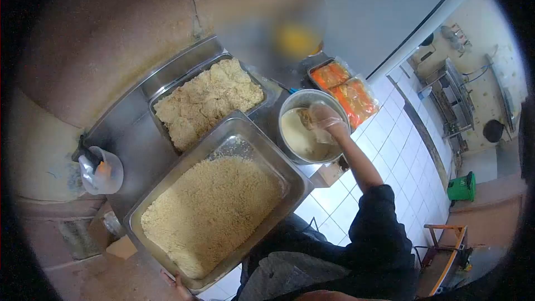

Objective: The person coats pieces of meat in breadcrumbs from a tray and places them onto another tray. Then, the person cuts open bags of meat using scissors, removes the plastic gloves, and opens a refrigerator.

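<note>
My right hand (326, 122), in a clear plastic glove, reaches into a round metal pot (288, 147) of pale, creamy liquid (301, 136). Its fingers are closed round a brownish, coated piece (305, 118) near the liquid's surface. At the lower left, my left hand (177, 288) is at the near rim of a large steel tray (298, 192); its fingers are partly hidden there. Yellowish crumbs (214, 212) fill much of this tray. Behind it, a second metal tray (157, 100) holds a heap of crumb-covered pieces (209, 100).
Bagged orange-red food (355, 100) lies right of the pot. A translucent plastic tub (106, 175) stands at the left. Beyond the tiled floor (384, 139) are a green bin (461, 188) and an orange-edged table (454, 251). The area behind the pot is blurred.
</note>
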